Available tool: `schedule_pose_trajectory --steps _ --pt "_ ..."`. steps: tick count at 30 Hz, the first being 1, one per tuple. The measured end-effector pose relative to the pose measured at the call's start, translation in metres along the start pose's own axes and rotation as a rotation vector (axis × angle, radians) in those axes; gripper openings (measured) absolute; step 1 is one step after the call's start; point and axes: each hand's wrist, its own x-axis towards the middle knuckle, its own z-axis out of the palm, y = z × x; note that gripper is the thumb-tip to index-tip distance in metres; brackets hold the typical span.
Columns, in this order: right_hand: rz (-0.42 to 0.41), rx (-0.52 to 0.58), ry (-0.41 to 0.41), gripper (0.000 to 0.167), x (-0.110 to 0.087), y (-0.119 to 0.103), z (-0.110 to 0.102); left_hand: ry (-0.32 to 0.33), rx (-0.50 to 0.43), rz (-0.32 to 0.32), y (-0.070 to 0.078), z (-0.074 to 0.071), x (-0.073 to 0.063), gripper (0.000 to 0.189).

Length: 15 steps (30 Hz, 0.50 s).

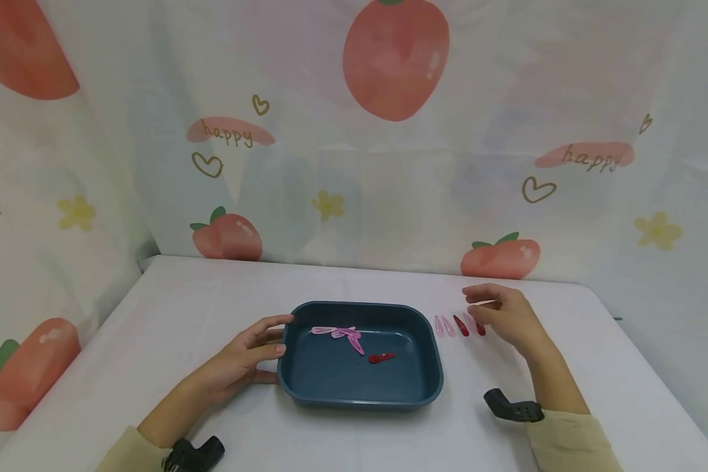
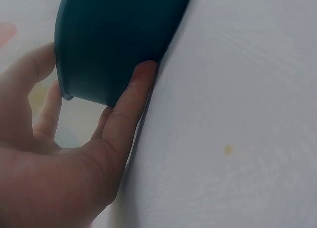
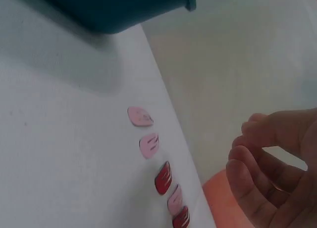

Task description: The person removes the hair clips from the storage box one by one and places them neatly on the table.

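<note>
A dark blue-green rectangular box [image 1: 360,390] stands on the white table. Inside it lie several pink snap hair clips [image 1: 323,330], bunched toward the back left, and one red hair clip [image 1: 381,358]. My left hand [image 1: 236,360] rests against the box's left end, fingers fairly straight, touching its rim and outer wall. To the right of the box, pink hair clips [image 3: 149,146] and red hair clips [image 3: 163,178] lie in a row. Over the right end of that row hovers my right hand [image 1: 510,321], its fingers loosely bent, with nothing visible between fingertips and thumb.
Behind the white table [image 1: 242,288] hangs a pale cloth [image 1: 401,196] printed with strawberries, flowers and hearts. It also covers the left side. A black strap mount [image 1: 513,408] sits on the right wrist, with a similar one on the left.
</note>
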Motion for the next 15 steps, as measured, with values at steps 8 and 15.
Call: schedule_pose_trajectory --steps 8,15 --pt "-0.108 0.152 -0.015 0.045 -0.004 -0.039 0.004 -0.017 -0.006 0.001 0.0 -0.002 0.008 0.059" --pt "-0.174 0.22 -0.097 0.04 0.0 -0.08 0.028 0.012 -0.007 -0.001 -0.001 -0.006 0.007 0.058"
